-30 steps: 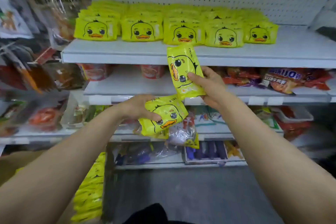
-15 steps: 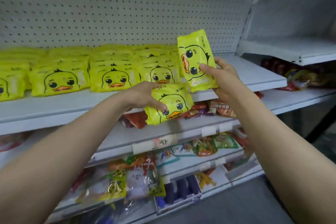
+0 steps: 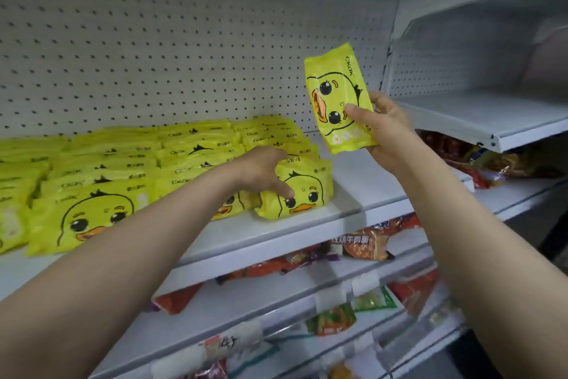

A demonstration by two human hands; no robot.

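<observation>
Yellow duck-face pack (image 3: pixel 302 194) sits at the right end of the stocked row (image 3: pixel 123 169) on the white shelf (image 3: pixel 368 185), left hand (image 3: pixel 261 171) curled over it, thumb on its face; right hand (image 3: pixel 388 129) pinches a second pack (image 3: pixel 336 95) aloft, and a loose release may tip the shelved one off the edge.

The raised packet (image 3: pixel 336 92) and the lower packet (image 3: pixel 310 186) are yellow with black-outlined duck faces and orange beaks; the shelf (image 3: pixel 365 191) is white.

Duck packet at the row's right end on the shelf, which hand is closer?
Left. The left hand grips the end packet; the right hand is above and right of it, holding a second packet.
</observation>
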